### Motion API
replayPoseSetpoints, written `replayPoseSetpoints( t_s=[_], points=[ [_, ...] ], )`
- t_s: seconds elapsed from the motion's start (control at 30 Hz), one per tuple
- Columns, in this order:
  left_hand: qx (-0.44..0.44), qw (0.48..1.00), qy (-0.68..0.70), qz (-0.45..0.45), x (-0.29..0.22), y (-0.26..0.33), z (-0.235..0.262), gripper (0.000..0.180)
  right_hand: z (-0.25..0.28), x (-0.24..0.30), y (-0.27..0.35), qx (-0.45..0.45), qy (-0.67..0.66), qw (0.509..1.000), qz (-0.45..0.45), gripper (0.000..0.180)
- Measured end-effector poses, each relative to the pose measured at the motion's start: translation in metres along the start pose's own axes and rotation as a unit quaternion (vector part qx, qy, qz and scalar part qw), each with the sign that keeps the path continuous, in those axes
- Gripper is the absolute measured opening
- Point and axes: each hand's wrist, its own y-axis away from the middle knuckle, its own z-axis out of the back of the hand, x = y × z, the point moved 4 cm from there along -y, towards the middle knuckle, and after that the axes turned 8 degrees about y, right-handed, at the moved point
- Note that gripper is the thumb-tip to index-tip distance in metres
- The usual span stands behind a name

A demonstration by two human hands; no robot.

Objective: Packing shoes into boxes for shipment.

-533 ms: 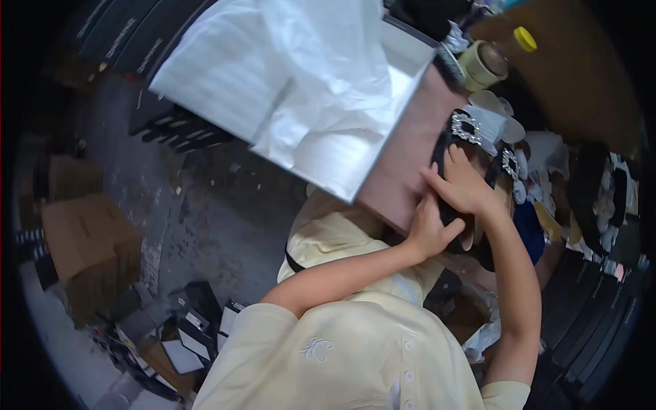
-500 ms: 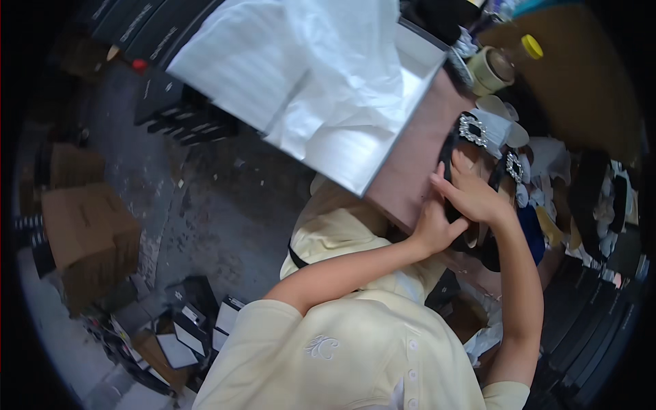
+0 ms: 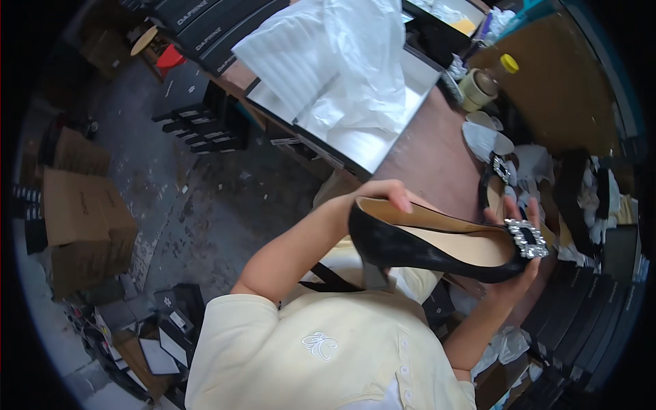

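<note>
I hold a black pointed high-heel shoe (image 3: 410, 249) with a beige lining and a sparkling square buckle on its toe. It lies sideways in front of my chest. My left hand (image 3: 372, 198) grips the heel end, fingers curled over the rim. My right hand (image 3: 523, 270) cups the toe from below, thumb near the buckle. A second black shoe with the same buckle (image 3: 499, 179) lies on the brown table (image 3: 430, 154) just beyond my hands.
An open shoebox (image 3: 383, 140) with white tissue paper (image 3: 342, 61) sits on the table at the top. A tape roll (image 3: 475, 89) and yellow-capped bottle stand beyond. Black shoeboxes (image 3: 581, 307) are stacked right, cardboard cartons (image 3: 82, 225) left on the grey floor.
Both hands were on shoes on the table at the right. Now they have lifted one black shoe off it and brought it toward my chest, turned sideways.
</note>
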Motion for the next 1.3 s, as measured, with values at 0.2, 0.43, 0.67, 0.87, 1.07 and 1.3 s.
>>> replayPoseSetpoints(
  t_s=[0.2,0.43,0.67,0.87,1.07,1.3],
  points=[
    [0.008,0.998,-0.055,0.043,-0.008,0.015,0.002,0.068,-0.018,-0.023,0.033,-0.089,-0.051,0.995,-0.008,0.071],
    [-0.018,0.812,-0.569,0.131,-0.015,-0.023,-0.022,0.034,-0.033,-0.034,0.048,-0.083,-0.112,0.99,-0.035,0.067],
    [-0.008,0.799,-0.595,0.085,-0.013,-0.02,-0.021,0.034,-0.037,-0.037,0.051,-0.082,-0.109,0.989,-0.053,0.065],
    [-0.036,0.824,-0.561,0.077,-0.011,-0.006,-0.013,0.032,-0.044,-0.044,0.05,-0.08,-0.101,0.989,-0.068,0.067],
    [-0.065,0.85,-0.523,-0.006,-0.003,0.018,0.005,0.029,-0.054,-0.055,0.046,-0.045,-0.058,0.994,-0.077,0.066],
    [-0.058,0.872,-0.474,-0.11,0.018,0.018,0.035,0.029,-0.043,-0.061,0.043,0.008,-0.01,0.995,-0.095,0.057]
  ],
)
